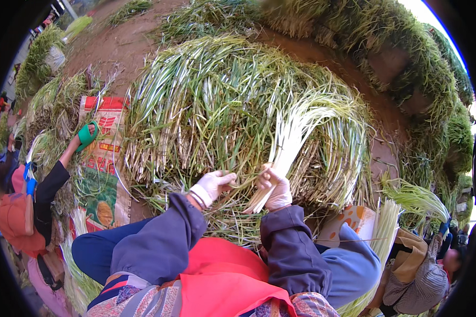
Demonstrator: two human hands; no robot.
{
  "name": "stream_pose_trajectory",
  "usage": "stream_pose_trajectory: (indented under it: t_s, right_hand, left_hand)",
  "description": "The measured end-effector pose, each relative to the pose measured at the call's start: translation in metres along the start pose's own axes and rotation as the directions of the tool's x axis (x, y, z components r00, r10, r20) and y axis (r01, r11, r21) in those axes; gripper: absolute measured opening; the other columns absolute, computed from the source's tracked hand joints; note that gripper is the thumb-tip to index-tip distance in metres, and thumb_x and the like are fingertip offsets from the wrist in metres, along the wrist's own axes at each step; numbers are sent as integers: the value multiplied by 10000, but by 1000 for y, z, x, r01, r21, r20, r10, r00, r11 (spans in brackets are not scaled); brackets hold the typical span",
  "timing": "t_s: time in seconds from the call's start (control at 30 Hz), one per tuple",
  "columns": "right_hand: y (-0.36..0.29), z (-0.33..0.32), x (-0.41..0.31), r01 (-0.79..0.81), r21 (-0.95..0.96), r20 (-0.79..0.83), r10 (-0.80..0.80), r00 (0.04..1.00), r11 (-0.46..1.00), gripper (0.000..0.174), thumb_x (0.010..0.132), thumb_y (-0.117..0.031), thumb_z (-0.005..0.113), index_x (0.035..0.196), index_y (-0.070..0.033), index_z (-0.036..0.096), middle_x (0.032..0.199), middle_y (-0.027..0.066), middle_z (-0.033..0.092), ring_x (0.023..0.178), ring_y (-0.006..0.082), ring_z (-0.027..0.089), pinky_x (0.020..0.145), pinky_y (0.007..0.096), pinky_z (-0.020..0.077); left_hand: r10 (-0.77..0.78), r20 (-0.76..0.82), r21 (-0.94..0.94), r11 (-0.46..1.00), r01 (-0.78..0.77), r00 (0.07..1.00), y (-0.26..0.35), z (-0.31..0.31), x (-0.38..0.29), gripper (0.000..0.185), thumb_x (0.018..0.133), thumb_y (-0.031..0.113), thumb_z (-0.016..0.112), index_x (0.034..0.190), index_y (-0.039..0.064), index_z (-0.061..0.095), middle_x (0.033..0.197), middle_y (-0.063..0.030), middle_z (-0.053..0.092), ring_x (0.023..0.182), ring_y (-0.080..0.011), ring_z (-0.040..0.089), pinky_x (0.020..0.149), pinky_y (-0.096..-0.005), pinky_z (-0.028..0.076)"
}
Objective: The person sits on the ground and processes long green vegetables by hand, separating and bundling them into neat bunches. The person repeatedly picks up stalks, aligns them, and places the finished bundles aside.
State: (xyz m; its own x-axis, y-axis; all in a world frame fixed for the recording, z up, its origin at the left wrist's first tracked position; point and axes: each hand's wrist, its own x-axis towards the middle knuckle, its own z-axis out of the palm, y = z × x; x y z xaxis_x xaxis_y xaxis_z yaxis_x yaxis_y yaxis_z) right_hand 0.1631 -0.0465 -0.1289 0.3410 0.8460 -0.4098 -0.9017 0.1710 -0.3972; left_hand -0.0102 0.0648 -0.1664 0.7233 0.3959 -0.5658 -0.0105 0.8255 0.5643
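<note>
My right hand (277,189), in a thin whitish glove, grips a bunch of long pale leafy stalks (291,138), chive-like, near their cut ends. Their white stems slant up and away, and the yellow-green tops droop to the right. Left of it, my left hand (214,187), gloved the same way, pinches a strip of withered leaf (244,182) between thumb and forefinger. That strip runs across to the base of the bunch. Just beyond both hands lies a broad heap of untrimmed green stalks (206,115), with loose leaf scraps (234,228) beneath my wrists.
A printed sack (105,178) lies left of the heap, near another person's green sandal (87,138). Pale stalks (384,226) stand by a spotted box (349,224) at my right knee. People work on both sides; tall green piles (432,75) rise at far right.
</note>
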Motion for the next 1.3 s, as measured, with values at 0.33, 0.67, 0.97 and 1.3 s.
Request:
stream_pose_trajectory:
  t_s: [0.33, 0.67, 0.97, 1.3]
  right_hand:
    - [-58, 2, -3, 71, 388, 321, -207, 924, 919, 142, 876, -115, 511, 921, 19, 526, 668, 8, 478, 471, 90, 401, 473, 243, 356]
    - [-24, 18, -9, -55, 90, 200, 36, 979, 994, 165, 834, -126, 542, 916, 10, 496, 660, 10, 445, 493, 106, 395, 495, 241, 357]
    - [-46, 10, -14, -9, 395, 204, -78, 976, 918, 157, 835, -98, 538, 910, 34, 497, 663, 46, 455, 516, 124, 395, 481, 250, 339]
    - [-71, 18, -15, -1, 380, 300, -122, 946, 925, 169, 889, -156, 499, 987, -19, 517, 725, 14, 520, 531, 103, 433, 504, 250, 367]
  left_hand:
    - [400, -438, 800, -236, 552, 805, 67, -169, -60, 354, 725, 380, 691, 898, 72, 692, 885, -101, 669, 838, -273, 633, 777, -341, 490]
    - [406, 720, 690, -501, -522, 562, 45, 71, -18, 467, 738, 33, 536, 1201, 92, 522, 851, -115, 538, 764, -282, 556, 679, -371, 469]
    - [34, 195, 704, -701, -116, 980, 20, -79, -30, 194, 727, 23, 526, 845, 64, 675, 822, -138, 634, 791, -291, 640, 697, -378, 521]
    - [80, -260, 818, -511, 264, 962, 61, -98, -48, 358, 839, 222, 545, 1177, 106, 561, 1017, -163, 631, 961, -293, 611, 838, -340, 476]
